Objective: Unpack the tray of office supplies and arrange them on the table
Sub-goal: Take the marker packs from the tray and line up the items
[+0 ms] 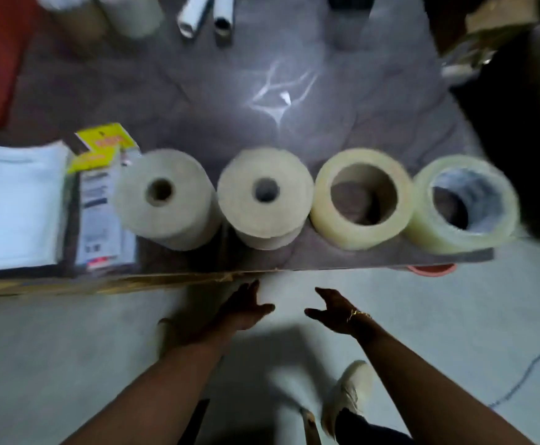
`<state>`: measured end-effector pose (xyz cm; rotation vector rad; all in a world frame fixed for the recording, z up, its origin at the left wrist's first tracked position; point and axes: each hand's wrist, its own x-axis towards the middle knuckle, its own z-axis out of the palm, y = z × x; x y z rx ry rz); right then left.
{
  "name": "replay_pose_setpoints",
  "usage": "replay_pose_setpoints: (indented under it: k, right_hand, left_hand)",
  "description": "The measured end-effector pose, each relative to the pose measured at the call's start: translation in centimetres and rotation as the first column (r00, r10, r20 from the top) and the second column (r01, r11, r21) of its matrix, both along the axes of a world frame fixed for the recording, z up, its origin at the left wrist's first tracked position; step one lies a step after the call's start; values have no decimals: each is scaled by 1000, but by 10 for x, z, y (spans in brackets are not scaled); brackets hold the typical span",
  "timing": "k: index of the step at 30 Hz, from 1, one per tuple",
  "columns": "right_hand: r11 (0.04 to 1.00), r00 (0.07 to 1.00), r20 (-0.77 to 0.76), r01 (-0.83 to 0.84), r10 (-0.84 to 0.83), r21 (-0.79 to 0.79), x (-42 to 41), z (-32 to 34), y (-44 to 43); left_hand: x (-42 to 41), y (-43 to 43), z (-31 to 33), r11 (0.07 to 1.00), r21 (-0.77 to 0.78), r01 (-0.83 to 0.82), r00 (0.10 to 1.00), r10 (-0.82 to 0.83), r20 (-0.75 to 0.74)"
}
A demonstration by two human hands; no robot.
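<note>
Cream rolls [185, 200]: four stand in a row at 12 o'clock.
Hands: our left hand [243, 311] and right hand [336, 311] hang apart, empty.
Left: we judge little remains to arrange.

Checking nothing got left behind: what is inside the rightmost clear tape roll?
Only bare table shows through the clear tape roll, plus its shiny inner wall. Its near rim covers part of the hole's floor.

A pale shoe [350, 395] stands on the grey floor [69, 348], a thin cable [526, 373] lying to its right.
</note>
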<state>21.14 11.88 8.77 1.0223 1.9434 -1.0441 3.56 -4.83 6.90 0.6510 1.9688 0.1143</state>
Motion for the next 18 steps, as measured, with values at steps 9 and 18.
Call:
replay_pose_setpoints:
  k: [9,18]
  right_hand:
    - [993,983,-147,-108,113,43,-35,230,-45]
    - [999,911,-413,-24,5,-41,-120,329,-118]
  left_hand:
    - [-37,-21,240,982,-21,189,979,-186,88]
    - [-136,-78,362,988,151,19,956,-63,288]
